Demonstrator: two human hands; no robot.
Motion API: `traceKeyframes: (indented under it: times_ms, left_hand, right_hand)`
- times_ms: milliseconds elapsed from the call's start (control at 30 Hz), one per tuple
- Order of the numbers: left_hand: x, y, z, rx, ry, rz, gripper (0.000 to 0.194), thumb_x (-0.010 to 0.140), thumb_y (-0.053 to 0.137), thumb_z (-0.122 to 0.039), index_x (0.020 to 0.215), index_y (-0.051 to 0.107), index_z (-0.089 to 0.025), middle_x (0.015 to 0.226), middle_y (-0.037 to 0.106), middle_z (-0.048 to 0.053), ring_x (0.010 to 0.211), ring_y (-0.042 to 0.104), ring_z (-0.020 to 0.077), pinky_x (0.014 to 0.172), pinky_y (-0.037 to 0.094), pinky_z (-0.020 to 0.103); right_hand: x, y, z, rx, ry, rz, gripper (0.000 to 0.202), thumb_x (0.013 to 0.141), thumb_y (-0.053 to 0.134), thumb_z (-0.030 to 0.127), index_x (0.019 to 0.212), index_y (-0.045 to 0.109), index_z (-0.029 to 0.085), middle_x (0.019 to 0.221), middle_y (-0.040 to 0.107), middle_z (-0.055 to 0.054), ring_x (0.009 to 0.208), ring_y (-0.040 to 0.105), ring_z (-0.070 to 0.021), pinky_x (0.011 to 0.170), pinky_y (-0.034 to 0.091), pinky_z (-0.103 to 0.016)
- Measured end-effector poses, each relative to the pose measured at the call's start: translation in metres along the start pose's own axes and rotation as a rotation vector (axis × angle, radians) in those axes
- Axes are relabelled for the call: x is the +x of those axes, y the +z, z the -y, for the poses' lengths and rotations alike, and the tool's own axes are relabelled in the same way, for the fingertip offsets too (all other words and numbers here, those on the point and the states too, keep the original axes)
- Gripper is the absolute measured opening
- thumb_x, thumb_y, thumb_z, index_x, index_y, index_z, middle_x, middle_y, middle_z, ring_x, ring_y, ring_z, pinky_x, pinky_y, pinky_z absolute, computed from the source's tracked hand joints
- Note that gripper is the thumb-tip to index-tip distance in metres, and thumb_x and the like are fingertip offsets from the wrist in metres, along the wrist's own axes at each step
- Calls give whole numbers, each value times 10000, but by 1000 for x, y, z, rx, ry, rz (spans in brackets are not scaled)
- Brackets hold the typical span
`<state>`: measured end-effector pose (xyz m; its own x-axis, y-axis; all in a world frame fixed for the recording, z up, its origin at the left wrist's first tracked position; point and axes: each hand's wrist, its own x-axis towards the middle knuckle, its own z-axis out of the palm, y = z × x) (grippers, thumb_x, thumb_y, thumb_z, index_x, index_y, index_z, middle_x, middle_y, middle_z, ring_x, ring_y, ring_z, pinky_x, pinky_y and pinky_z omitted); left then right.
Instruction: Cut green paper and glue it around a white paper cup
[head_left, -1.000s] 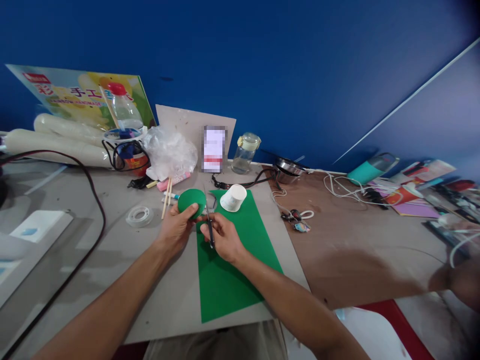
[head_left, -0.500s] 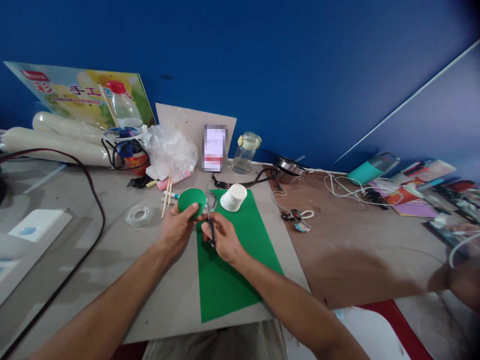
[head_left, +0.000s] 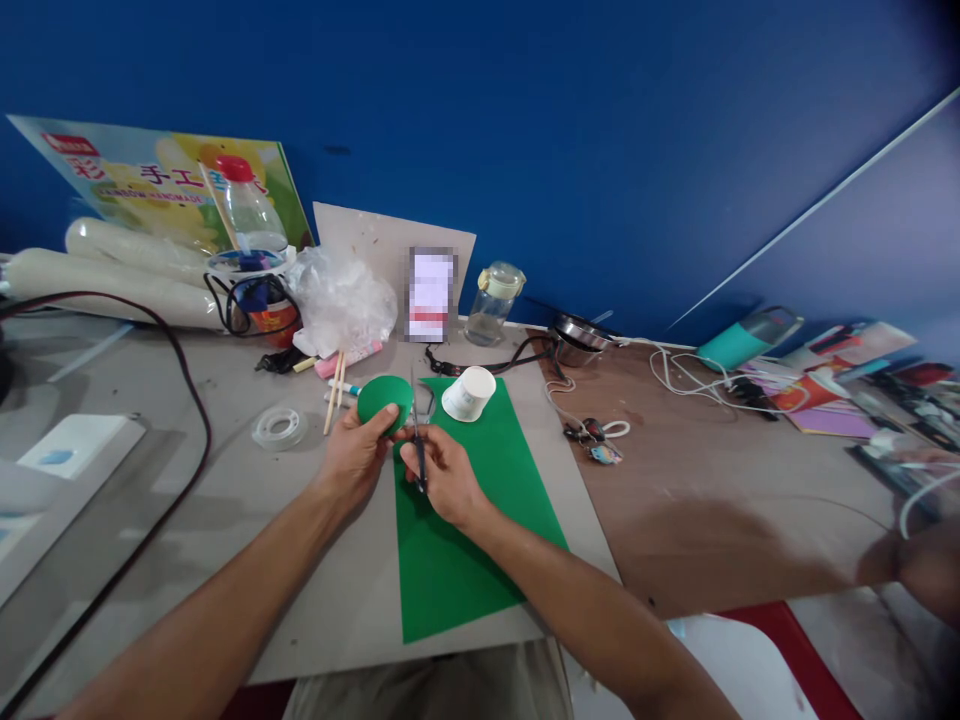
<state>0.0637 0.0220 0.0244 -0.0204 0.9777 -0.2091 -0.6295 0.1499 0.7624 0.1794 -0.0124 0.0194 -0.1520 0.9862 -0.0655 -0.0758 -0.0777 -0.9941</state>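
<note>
My left hand (head_left: 356, 450) pinches a round piece of green paper (head_left: 381, 398) between thumb and fingers, just left of the scissors. The scissors (head_left: 420, 455) are in my right hand (head_left: 444, 475), their blades pointing away from me beside the paper's right edge. Under my right hand lies a large green sheet (head_left: 480, 540) on the grey table. A white paper cup (head_left: 469, 394) rests tilted on the sheet's far end.
Left of my hands are a tape roll (head_left: 279, 427) and wooden sticks (head_left: 335, 393). Behind stand a plastic bag (head_left: 341, 300), a phone (head_left: 430, 295) and a glass jar (head_left: 495, 303). Keys (head_left: 592, 432) lie right. At the far right edge, a person's arm (head_left: 926, 565) shows.
The scissors' handles have shifted very slightly left with my right hand. My left hand still holds the green circle in nearly the same place.
</note>
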Motion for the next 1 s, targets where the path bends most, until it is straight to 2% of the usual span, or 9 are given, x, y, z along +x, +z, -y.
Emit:
traceKeyframes:
  times_ms: [567,833,1000]
  left_hand:
    - [3,-5,0,78,-6,46,253,603,801,-207,678,565,-153,568,561,-52,482,518,88,443,417,210]
    - [5,-7,-6,163,9,21,258,589,809,-236,661,577,-149,582,561,-46,513,525,78,509,449,198]
    - [7,-10,-18,266,4,42,238,573,808,-234,662,610,-138,594,580,-40,478,491,65,590,507,248]
  right_hand:
    - [-2,0,1,-37,-17,39,410,767,603,528,951,583,162,565,485,39,512,447,-102,478,345,-223]
    - [-1,-5,-1,-134,-19,37,284,800,568,440,914,552,180,548,492,47,490,452,-105,480,354,-226]
    - [1,-9,-3,-155,-4,62,220,791,579,381,888,530,189,520,481,64,475,451,-102,479,359,-221]
